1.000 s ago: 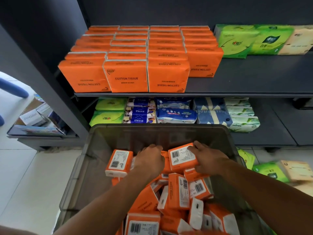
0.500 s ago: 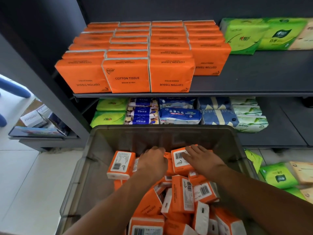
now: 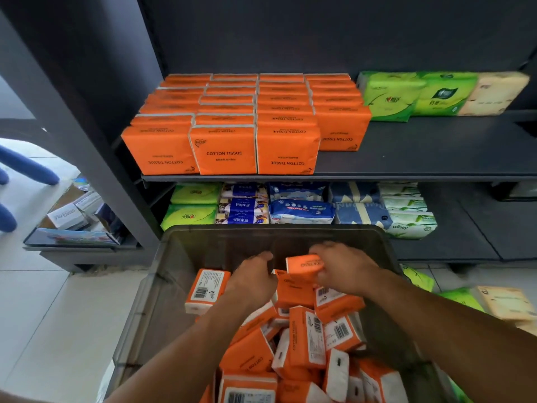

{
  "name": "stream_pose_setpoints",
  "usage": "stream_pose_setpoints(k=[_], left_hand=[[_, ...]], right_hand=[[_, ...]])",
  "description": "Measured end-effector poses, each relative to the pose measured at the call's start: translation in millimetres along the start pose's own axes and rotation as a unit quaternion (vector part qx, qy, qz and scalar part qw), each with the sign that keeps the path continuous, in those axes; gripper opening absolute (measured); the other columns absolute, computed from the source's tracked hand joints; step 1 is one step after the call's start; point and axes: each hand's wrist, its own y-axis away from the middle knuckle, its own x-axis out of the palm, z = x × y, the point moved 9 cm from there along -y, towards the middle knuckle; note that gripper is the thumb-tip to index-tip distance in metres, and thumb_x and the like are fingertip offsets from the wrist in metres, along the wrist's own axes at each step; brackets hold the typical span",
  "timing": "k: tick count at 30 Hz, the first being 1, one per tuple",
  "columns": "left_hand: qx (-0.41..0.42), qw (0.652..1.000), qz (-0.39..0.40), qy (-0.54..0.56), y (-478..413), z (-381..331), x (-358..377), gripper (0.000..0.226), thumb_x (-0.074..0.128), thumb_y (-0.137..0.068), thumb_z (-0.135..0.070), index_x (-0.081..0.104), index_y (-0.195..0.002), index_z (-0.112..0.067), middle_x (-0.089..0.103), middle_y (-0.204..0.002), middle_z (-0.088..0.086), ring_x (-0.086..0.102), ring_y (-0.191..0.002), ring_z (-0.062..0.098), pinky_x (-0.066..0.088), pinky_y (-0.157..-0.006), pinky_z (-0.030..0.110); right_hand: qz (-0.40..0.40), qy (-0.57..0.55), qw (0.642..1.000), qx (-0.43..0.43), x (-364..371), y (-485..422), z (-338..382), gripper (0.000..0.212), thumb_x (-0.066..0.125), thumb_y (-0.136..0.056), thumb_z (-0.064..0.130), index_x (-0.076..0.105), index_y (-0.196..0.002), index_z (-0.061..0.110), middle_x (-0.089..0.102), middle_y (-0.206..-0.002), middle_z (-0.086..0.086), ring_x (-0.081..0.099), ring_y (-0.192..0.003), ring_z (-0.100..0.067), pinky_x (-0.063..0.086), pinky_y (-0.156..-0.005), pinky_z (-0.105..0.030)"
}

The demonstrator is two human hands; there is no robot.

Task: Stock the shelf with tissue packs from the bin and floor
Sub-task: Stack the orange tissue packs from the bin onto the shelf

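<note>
Orange pack (image 3: 305,264) turned upward in right hand (image 3: 344,270), left hand (image 3: 252,282) beside

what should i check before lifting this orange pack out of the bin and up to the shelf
1. Right hand grip on the orange tissue pack: ok, fingers curl round it.
2. Pack free of the pile: ok, it sits above the other packs.
3. Left hand holding a pack: cannot tell, its fingers curl down among the packs.
4. Free slot on the upper shelf: ok, bare in front of the rightmost orange row.
5. Way over the bin far rim: ok, nothing seems to block it.
</note>
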Motion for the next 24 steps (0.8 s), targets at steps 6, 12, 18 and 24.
stream_pose_setpoints(k=[6, 12, 18, 24], left_hand=[[0.061, 0.981, 0.061, 0.175, 17, -25, -12, 0.06, 0.074, -0.078, -0.018, 0.054, -0.133, -0.033, 0.064, -0.123, -0.007, 0.058, -0.115, 0.012, 0.048, -0.103, 0.04], [0.135, 0.955, 0.033, 0.263, 43, -54, -41, 0.028, 0.066, -0.086, -0.021, 0.063, -0.112, -0.033, 0.069, -0.112, -0.008, 0.062, -0.113, 0.013, 0.048, -0.102, 0.048], [0.152, 0.932, -0.047, 0.325, 64, -69, -74, 0.024, 0.06, -0.096, -0.014, 0.063, -0.117, -0.025, 0.069, -0.11, -0.009, 0.062, -0.109, 0.009, 0.048, -0.099, 0.035], [0.169, 0.91, -0.095, 0.366, 72, -84, -98, 0.026, 0.06, -0.097, -0.018, 0.062, -0.121, -0.024, 0.069, -0.113, -0.006, 0.063, -0.106, 0.013, 0.05, -0.082, 0.027]], right_hand=[[-0.026, -0.159, 0.987, -0.017, -69, 39, 27, 0.026, 0.066, -0.086, 0.033, 0.061, -0.112, 0.031, 0.064, -0.094, 0.009, 0.061, -0.079, -0.005, 0.051, -0.067, -0.025], [-0.081, -0.217, 0.973, -0.007, -128, 77, 28, 0.034, 0.064, -0.083, 0.027, 0.063, -0.115, 0.035, 0.066, -0.102, 0.011, 0.067, -0.087, -0.011, 0.058, -0.078, -0.036], [-0.172, -0.4, 0.9, -0.013, -168, 105, 16, 0.049, 0.065, -0.091, 0.015, 0.049, -0.135, 0.028, 0.061, -0.118, 0.005, 0.065, -0.1, -0.012, 0.055, -0.08, -0.031], [-0.191, -0.447, 0.873, -0.048, -182, 123, 18, 0.044, 0.066, -0.093, 0.015, 0.052, -0.134, 0.024, 0.066, -0.12, 0.006, 0.066, -0.103, -0.007, 0.049, -0.073, -0.017]])
